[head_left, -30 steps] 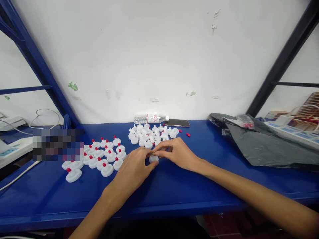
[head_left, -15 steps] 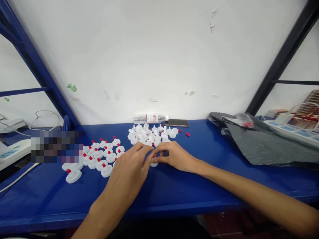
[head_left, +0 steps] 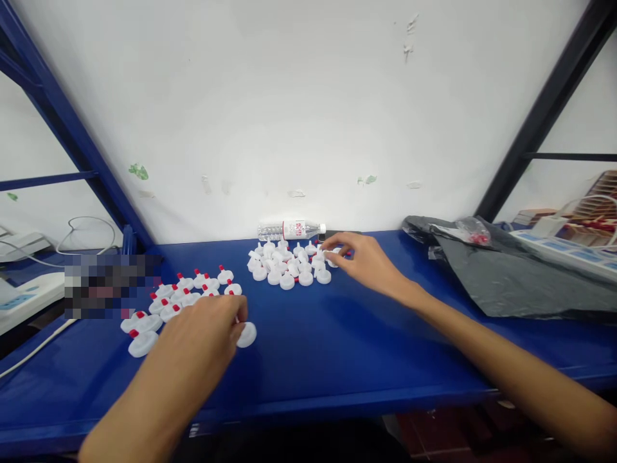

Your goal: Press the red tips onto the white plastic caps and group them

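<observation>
My left hand [head_left: 207,334] is closed in a pinch on the upright stem of a white round nozzle cap [head_left: 247,335], whose disc base shows at the fingertips. Its top is hidden by the fingers. Beside it on the left stand several white nozzle caps with red tips [head_left: 143,344], partly covered by my hand and forearm. My right hand [head_left: 359,257] reaches over the right edge of a pile of white nozzle caps without red tips [head_left: 286,281]. Its thumb and forefinger are apart, close around a white cap at the pile's edge; contact is unclear.
A clear plastic bottle [head_left: 294,229] lies behind the pile against the wall, with a mostly hidden dark phone [head_left: 354,233] beside it. A grey plastic bag [head_left: 506,283] covers the table's right side. Power strips [head_left: 563,254] and cables lie at both sides.
My hands have parted. The left hand has carried a cap leftward to the red-tipped group, while the right hand has let go and moved right and back to the pile.
</observation>
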{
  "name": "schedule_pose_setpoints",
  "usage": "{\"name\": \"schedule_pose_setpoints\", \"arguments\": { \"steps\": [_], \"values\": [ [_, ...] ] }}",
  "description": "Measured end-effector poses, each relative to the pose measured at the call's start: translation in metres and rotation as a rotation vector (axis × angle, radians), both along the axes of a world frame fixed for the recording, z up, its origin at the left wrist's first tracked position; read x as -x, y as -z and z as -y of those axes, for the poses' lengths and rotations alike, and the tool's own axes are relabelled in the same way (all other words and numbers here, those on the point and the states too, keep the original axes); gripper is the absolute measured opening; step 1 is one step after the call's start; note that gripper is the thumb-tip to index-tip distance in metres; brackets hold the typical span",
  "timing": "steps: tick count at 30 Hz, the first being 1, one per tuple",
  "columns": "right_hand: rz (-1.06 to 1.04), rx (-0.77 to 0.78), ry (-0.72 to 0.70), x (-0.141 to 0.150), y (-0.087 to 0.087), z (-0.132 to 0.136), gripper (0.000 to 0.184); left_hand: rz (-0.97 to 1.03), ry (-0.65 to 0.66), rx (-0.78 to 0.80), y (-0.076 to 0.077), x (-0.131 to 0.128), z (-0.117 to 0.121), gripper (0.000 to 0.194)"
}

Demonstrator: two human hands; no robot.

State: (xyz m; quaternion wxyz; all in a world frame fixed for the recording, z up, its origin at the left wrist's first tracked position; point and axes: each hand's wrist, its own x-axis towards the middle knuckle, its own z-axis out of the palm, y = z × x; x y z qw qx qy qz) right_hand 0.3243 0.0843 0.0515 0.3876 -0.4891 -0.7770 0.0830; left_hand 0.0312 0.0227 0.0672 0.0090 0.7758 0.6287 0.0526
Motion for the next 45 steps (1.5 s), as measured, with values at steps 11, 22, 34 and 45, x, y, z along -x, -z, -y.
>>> {"name": "schedule_pose_setpoints", "arguments": {
  "steps": [11, 22, 34, 45],
  "values": [
    [0.315, -0.005, 0.245, -0.024, 0.010, -0.019, 0.023, 0.025, -0.122, -0.079, 0.000, 0.075, -0.046, 0.016],
    [0.386, 0.091, 0.201, -0.014, 0.020, -0.016, 0.019, -0.048, -0.143, -0.180, -0.012, 0.053, -0.027, 0.040],
    [0.060, -0.160, -0.230, 0.012, 0.007, 0.013, 0.012, 0.735, 0.216, 0.099, 0.006, -0.052, -0.010, 0.056],
    [0.103, -0.111, -0.145, 0.003, -0.006, 0.012, 0.028, 0.962, 0.153, 0.253, 0.005, -0.041, -0.024, 0.054]
  ]
}}
